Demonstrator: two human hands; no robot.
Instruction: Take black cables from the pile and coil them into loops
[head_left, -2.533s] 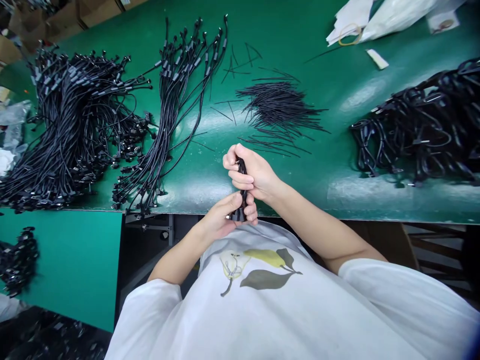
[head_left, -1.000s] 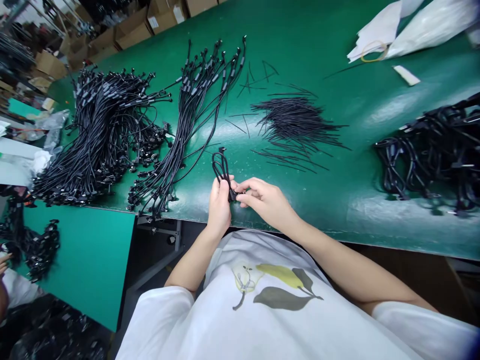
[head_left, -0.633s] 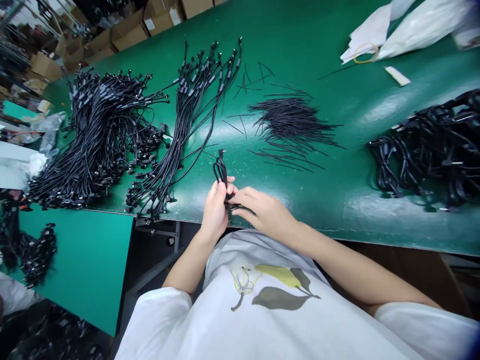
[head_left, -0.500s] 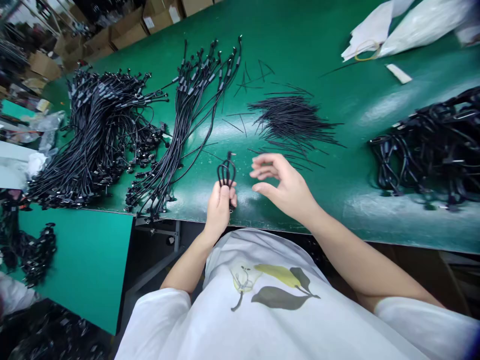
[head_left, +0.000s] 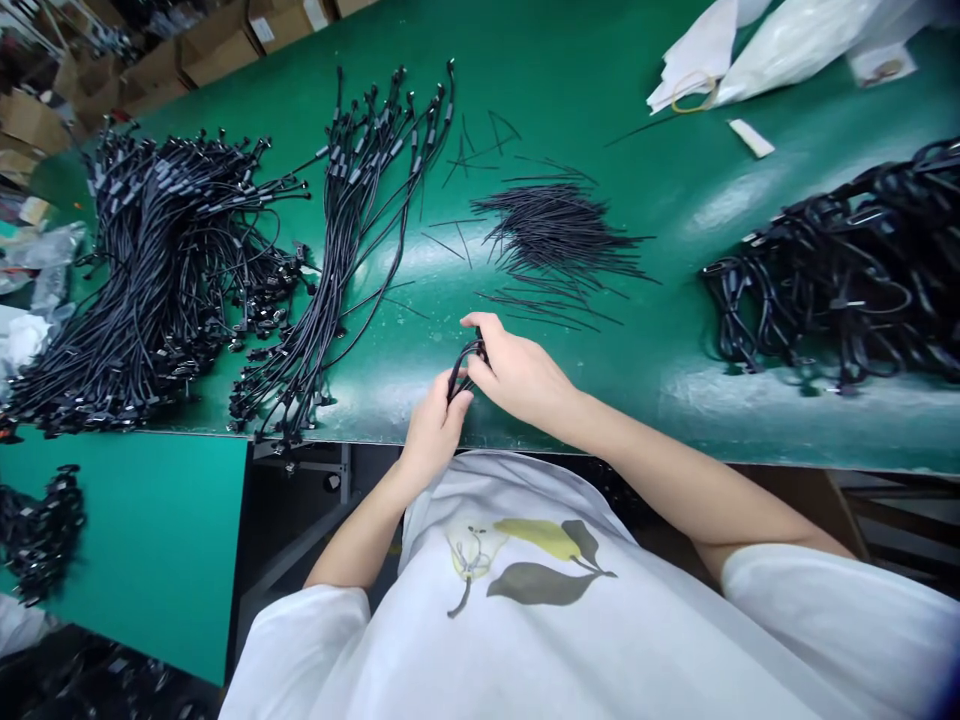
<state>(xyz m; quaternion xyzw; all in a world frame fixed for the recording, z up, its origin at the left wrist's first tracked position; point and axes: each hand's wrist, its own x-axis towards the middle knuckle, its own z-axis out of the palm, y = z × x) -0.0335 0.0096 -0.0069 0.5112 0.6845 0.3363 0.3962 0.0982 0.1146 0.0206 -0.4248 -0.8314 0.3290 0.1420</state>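
Observation:
A coiled black cable [head_left: 466,362] is held between my two hands, near the front edge of the green table. My left hand [head_left: 436,425] is closed on its lower part. From the right, my right hand [head_left: 517,368] pinches the upper end, with the fingers covering much of it. Just beyond lies a pile of thin black ties [head_left: 559,232], with a few scattered singly around it. To the left, a bunch of straight black cables [head_left: 352,220] with grey sleeves is spread lengthwise.
A larger heap of black cables [head_left: 165,250] lies at far left. Coiled black cables [head_left: 832,270] are stacked at right. Plastic bags [head_left: 795,50] and a small white block [head_left: 751,138] lie at back right. Cardboard boxes [head_left: 217,45] stand behind. A lower green surface [head_left: 165,540] adjoins at left.
My right hand, open and apart before, has moved left and closed on the cable's upper end. The coil has tilted to the right in my left hand. The view has shifted slightly.

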